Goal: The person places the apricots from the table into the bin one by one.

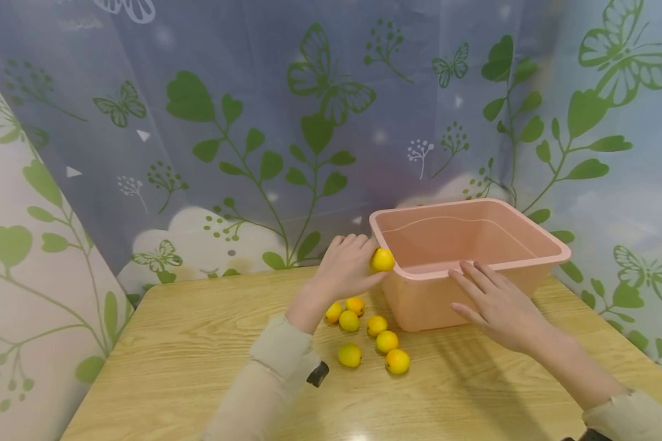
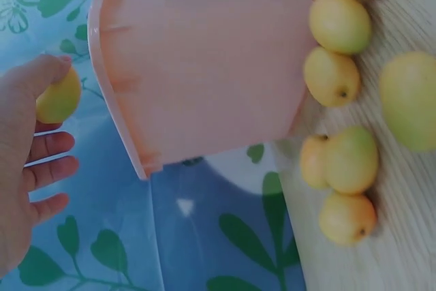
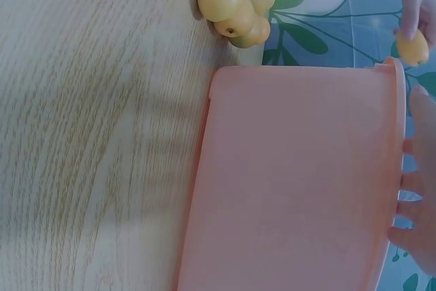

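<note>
My left hand [image 1: 349, 264] pinches a yellow loquat [image 1: 383, 260] between thumb and fingers, just outside the left rim of a pink plastic bin [image 1: 447, 303]. In the left wrist view the loquat [image 2: 59, 97] sits by the thumb, with the other fingers stretched apart. My right hand [image 1: 499, 306] lies at the bin's near rim, its fingers fairly straight over the edge; the right wrist view shows those fingertips [image 3: 409, 180] touching the rim. Several more loquats [image 1: 387, 342] lie loosely grouped on the table, left of the bin and below my left hand.
The wooden table [image 1: 198, 355] carries the bin on its right side. Behind it hangs a cloth [image 1: 243, 202] printed with leaves and butterflies, close to the table's back edge. The bin's visible inner wall [image 1: 447, 239] is plain pink.
</note>
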`<state>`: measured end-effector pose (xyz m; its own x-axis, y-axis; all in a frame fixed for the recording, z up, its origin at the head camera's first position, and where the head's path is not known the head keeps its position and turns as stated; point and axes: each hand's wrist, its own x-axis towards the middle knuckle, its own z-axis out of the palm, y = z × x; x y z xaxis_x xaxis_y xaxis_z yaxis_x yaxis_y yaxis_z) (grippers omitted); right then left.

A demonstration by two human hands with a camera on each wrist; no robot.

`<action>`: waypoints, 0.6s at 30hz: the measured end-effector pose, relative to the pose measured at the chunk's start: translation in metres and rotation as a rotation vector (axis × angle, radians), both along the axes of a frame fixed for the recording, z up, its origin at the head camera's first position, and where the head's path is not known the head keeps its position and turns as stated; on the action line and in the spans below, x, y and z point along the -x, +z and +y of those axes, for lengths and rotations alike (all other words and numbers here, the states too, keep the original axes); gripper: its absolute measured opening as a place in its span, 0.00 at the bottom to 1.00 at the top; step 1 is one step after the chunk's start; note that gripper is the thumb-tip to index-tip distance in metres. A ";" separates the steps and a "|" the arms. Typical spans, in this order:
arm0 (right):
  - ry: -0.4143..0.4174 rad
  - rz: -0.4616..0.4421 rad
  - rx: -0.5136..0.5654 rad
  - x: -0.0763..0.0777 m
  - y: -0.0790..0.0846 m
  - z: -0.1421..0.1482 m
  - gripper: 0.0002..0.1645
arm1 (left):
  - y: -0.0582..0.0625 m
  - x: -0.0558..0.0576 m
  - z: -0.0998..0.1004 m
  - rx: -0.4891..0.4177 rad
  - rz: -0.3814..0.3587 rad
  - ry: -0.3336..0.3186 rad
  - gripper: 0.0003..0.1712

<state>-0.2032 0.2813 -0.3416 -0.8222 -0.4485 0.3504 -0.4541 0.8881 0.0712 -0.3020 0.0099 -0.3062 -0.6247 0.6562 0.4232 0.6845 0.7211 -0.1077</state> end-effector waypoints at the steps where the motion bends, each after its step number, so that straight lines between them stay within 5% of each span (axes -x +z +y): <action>1: 0.000 -0.001 0.001 0.000 0.000 0.000 0.36 | 0.002 0.000 0.004 0.008 -0.003 0.006 0.24; 18: 0.025 0.040 0.006 0.000 -0.005 0.004 0.36 | 0.022 0.011 0.063 0.047 -0.069 0.108 0.20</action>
